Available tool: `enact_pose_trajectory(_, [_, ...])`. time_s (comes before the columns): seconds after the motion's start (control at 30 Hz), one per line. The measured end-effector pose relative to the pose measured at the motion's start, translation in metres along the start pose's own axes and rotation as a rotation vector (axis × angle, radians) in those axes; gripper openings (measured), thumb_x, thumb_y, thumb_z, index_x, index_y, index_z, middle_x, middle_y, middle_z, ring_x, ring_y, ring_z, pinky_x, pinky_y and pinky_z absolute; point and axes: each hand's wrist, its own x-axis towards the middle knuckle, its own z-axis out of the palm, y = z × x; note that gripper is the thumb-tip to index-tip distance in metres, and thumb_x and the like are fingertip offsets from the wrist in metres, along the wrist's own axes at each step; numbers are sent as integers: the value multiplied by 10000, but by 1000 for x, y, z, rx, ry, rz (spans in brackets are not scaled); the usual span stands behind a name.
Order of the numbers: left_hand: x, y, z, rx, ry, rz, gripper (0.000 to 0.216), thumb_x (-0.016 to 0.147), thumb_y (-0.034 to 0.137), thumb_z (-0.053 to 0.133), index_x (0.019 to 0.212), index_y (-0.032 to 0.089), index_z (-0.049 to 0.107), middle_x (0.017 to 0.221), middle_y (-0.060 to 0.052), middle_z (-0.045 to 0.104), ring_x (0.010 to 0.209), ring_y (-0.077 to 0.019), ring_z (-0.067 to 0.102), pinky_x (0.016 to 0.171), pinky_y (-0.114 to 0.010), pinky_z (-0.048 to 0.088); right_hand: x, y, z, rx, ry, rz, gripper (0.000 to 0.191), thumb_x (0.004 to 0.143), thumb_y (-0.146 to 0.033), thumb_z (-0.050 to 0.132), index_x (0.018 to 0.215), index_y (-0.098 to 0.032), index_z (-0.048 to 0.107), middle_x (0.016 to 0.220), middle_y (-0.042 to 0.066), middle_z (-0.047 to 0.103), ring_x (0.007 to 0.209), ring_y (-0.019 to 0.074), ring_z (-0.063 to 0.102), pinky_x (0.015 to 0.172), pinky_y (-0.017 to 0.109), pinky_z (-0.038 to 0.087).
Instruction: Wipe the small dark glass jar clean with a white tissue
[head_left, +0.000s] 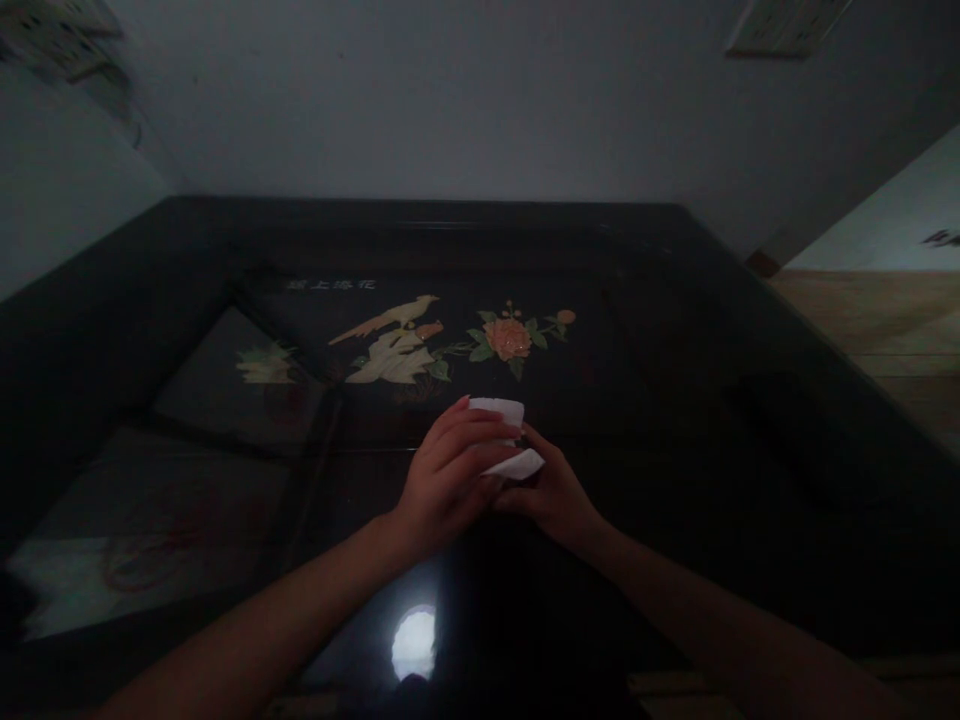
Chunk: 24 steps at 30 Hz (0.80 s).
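Observation:
A white folded tissue is held between my two hands above the glossy dark tabletop. My left hand lies over it, with fingers curled across its front. From the right, my right hand closes on the tissue's lower edge, and its fingers are partly hidden behind the left hand. Just beyond the hands, the tabletop carries a picture of a bird on pale rocks and a pink-orange flower with green leaves.
The tabletop's far edge meets a grey wall. Sockets are on the wall at upper right, with more at upper left. Wooden flooring shows past the right edge. A bright round reflection shines on the near surface.

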Motion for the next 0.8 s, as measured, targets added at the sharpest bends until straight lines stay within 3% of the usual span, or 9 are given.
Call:
enact_pose_trajectory(0.07, [0,0,1,-145,31,-184,263,944,283,431,1086,189,632,1110,-87,676,1107,-205,589,1061,-427,388,0,2,-1,4,7,-4,753,478,-460,888,1122,-233,570,1011,31,674,920,227,642,835,366,522])
enact_pose_trajectory(0.23, [-3,-3,12,-651,137,-845,468,959,460,337,1145,157,642,1118,-98,684,1006,-229,643,895,-356,503,1,5,-4,17,-36,-12,832,485,-504,877,1197,-239,539,1152,78,659,1090,285,615,954,434,477])
enact_pose_trajectory(0.33, [-4,-3,15,-758,169,-982,499,946,490,347,1151,148,646,1052,-89,711,947,-240,666,838,-361,532,0,3,-4,13,-66,-7,863,489,-506,877,1226,-242,514,1209,90,641,1146,298,591,984,447,461])
enact_pose_trajectory(0.43, [-2,1,11,-561,150,-782,452,966,428,325,1163,166,636,1109,-95,695,1009,-236,652,898,-383,513,-1,1,-3,-17,-43,-13,864,468,-478,893,1211,-251,516,1189,78,647,1132,290,594,982,437,465])
enact_pose_trajectory(0.57, [-1,2,3,-128,58,-168,291,939,265,418,1126,178,623,1134,-106,681,1144,-226,583,1076,-459,379,-2,1,-2,-43,-6,-10,781,487,-451,891,1154,-243,542,1068,47,666,989,251,632,877,386,516])
enact_pose_trajectory(0.63, [0,0,2,-16,6,17,248,911,216,469,1109,173,613,1102,-103,694,1155,-218,572,1099,-466,351,-2,1,-1,-59,0,-8,717,512,-440,881,1116,-234,555,1007,31,665,920,229,635,825,361,525])
enact_pose_trajectory(0.7, [0,-1,1,13,-15,62,244,904,204,483,1113,171,605,1095,-100,696,1146,-208,575,1100,-453,353,-1,1,-1,-66,0,-16,676,525,-426,878,1090,-230,562,980,23,662,896,219,631,806,349,524])
enact_pose_trajectory(0.8, [0,-2,2,-69,15,-76,257,933,239,439,1111,186,617,1102,-90,686,1138,-204,578,1095,-446,355,0,1,-1,-49,3,-37,712,525,-436,876,1126,-233,553,1060,41,656,974,239,623,861,367,512])
